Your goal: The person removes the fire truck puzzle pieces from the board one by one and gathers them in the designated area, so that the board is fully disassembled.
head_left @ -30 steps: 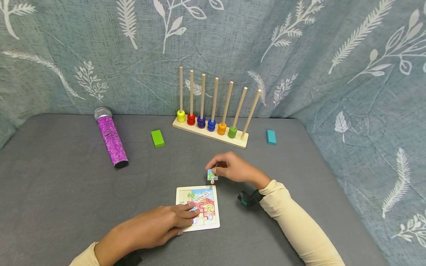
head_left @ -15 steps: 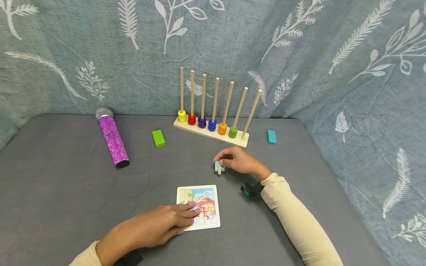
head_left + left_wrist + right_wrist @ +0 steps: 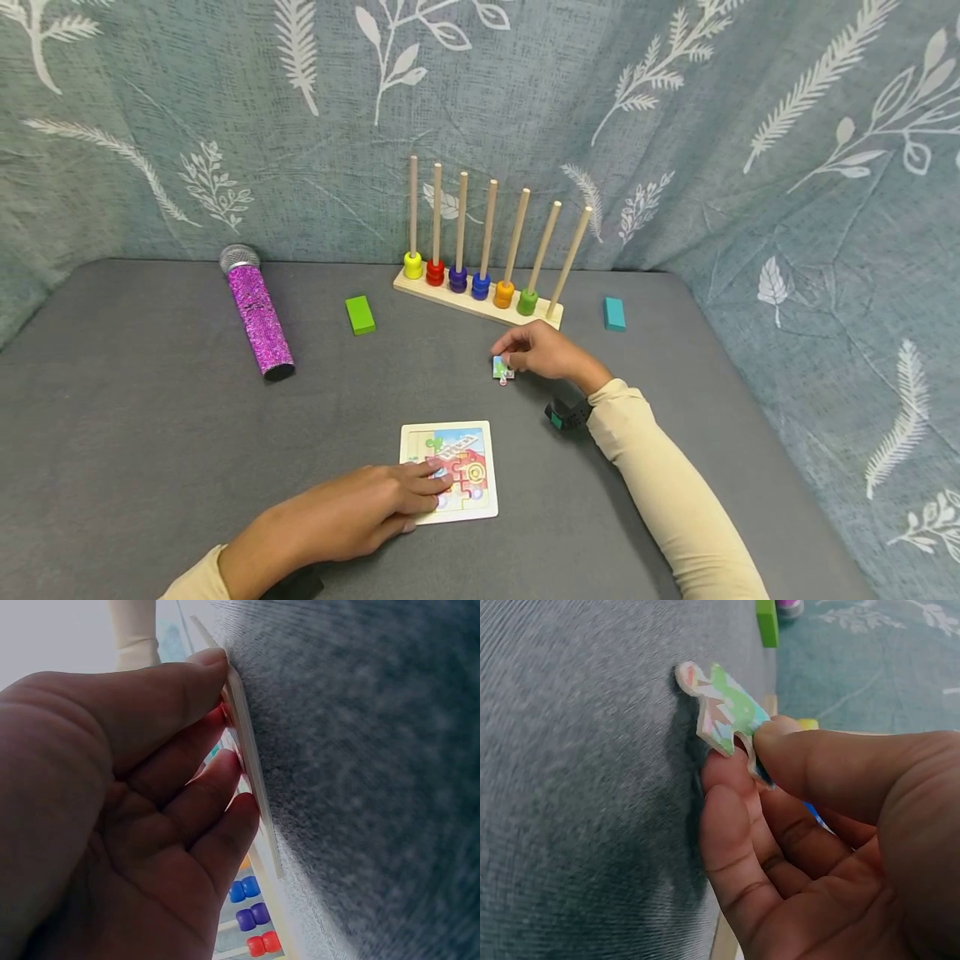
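In the head view a square jigsaw puzzle board [image 3: 483,498] with a pale wooden frame lies on the grey cloth. My left hand [image 3: 386,500] rests on its left side, fingers spread over the picture; the left wrist view shows fingertips on the board [image 3: 251,742] near its edge. Beyond the board, to the right, my right hand [image 3: 551,350] pinches a small puzzle piece [image 3: 731,712] between thumb and fingers. The piece is printed green, white and light blue, with a rounded knob at one end. The right wrist view shows it close over the cloth.
A wooden peg stand [image 3: 480,306] with coloured beads stands behind the right hand. A green block [image 3: 360,315] and a purple glittery microphone [image 3: 258,317] lie to the left, a teal block [image 3: 614,314] to the right. A patterned curtain [image 3: 315,167] hangs behind.
My right hand has carried the puzzle piece away from the board, back and to the right, toward the peg stand. My left hand has stayed on the board.
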Motion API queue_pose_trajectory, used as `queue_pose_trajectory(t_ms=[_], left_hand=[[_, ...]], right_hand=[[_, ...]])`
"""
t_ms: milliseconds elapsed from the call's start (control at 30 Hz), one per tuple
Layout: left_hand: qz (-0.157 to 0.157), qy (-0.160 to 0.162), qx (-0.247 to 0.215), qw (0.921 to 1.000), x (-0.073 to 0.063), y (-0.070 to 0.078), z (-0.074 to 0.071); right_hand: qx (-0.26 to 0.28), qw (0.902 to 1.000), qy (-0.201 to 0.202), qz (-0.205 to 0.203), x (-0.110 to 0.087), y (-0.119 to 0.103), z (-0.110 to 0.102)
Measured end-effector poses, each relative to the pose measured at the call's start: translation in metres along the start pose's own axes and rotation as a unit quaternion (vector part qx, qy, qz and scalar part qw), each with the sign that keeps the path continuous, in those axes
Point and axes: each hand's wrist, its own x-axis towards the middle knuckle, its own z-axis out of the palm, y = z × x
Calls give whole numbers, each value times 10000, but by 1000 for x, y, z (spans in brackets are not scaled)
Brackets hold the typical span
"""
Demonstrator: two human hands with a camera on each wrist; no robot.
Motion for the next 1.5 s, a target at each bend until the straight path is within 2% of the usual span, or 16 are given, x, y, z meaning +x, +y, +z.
queue_pose_trajectory(t_ms=[167,533,867,1067,1300,1500], left_hand=[[-37,-44,-34,10000,0,-1,2],[-177,-107,-112,9997,-1,-3,5],[-119,-88,-58,9999,0,-3,5],[-187,-125,-116,9997,-1,-2,4],[-247,-179,-142,9994,-1,-2,3],[-248,-183,-109,9995,0,-2,3]], right_hand=[[-151,9998,79,132,0,6,2],[-388,9978,540,-21,0,12,8],[-703,9894,1260,-143,-1,17,11],[-730,9893,1255,-122,-4,8,15],[-841,9906,988,-435,-9,-5,25],[-733,9916,872,-609,-12,-11,32]])
